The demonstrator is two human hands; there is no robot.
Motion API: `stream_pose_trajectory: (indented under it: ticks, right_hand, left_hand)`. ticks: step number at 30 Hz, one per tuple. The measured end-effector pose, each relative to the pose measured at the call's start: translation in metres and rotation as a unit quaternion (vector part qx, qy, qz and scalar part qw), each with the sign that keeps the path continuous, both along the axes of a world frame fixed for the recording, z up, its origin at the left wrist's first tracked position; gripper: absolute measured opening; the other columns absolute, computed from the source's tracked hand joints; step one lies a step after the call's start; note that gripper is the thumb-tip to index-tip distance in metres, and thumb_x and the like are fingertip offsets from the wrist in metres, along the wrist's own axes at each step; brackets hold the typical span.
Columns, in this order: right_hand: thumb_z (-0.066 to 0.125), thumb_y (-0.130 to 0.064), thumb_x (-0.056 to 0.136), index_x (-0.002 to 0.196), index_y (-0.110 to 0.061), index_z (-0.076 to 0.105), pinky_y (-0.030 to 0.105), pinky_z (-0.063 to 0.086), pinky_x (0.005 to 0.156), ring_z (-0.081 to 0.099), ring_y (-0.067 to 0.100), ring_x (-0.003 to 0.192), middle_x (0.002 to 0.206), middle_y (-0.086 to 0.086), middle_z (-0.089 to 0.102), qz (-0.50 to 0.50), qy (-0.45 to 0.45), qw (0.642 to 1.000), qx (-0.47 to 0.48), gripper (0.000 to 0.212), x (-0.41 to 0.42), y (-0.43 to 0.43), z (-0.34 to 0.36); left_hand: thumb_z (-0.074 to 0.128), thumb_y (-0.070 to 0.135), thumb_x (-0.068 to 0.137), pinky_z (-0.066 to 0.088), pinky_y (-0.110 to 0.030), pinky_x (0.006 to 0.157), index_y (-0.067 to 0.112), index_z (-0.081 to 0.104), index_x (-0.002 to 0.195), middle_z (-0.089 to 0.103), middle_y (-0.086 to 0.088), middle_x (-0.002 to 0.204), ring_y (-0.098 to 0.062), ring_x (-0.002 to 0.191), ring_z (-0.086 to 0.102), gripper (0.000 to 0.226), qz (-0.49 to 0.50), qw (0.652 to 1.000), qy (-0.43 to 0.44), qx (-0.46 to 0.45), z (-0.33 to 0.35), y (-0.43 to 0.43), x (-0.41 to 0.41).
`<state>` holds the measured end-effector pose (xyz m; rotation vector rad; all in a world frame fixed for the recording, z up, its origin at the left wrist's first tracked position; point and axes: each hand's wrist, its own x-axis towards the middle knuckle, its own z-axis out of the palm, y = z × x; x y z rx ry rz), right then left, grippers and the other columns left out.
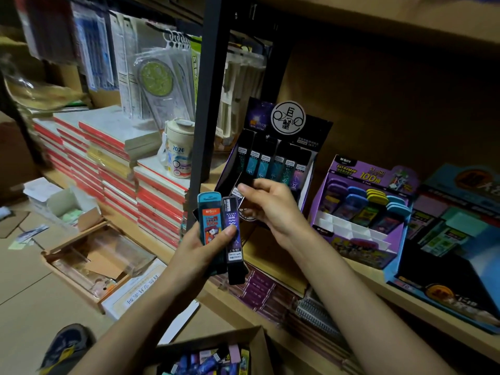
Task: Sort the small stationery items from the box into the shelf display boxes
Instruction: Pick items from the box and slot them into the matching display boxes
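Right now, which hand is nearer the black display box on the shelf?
Right. The right hand is at the front of the black display box, pinching a dark case; the left hand is lower and further left, gripping several cases.

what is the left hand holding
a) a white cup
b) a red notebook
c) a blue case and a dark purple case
C: the left hand grips a blue case and a dark purple case side by side, thumb across the blue one.
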<state>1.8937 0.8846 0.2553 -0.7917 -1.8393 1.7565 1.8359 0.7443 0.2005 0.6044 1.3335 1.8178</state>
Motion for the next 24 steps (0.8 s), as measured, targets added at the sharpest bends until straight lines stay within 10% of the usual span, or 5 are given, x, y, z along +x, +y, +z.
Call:
stream_pose_trajectory:
  ticks: [15,24]
  right_hand:
    - [0.057,-0.016,0.092,0.110,-0.010,0.058,0.036,0.053,0.080,0.062,0.025,0.094,0.104,0.010,0.064,-0.166,-0.072,0.904,0.386,0.019,-0.008,0.082,0.038]
    - [0.058,-0.009,0.091,0.105,-0.007,0.058,0.017,0.054,0.061,0.063,0.014,0.083,0.098,0.006,0.064,-0.121,-0.051,0.958,0.256,0.013,-0.018,0.096,0.022]
  left_hand:
    - [0.065,0.032,0.068,0.052,-0.045,0.089,0.016,0.057,0.105,0.068,-0.012,0.100,-0.030,0.097,0.066,0.041,0.043,0.999,-0.004,0.013,-0.005,0.003,-0.006]
    - [0.065,0.032,0.069,0.051,-0.047,0.089,0.017,0.056,0.106,0.068,-0.011,0.100,-0.030,0.098,0.066,0.040,0.061,0.998,0.001,0.014,-0.008,0.005,-0.009]
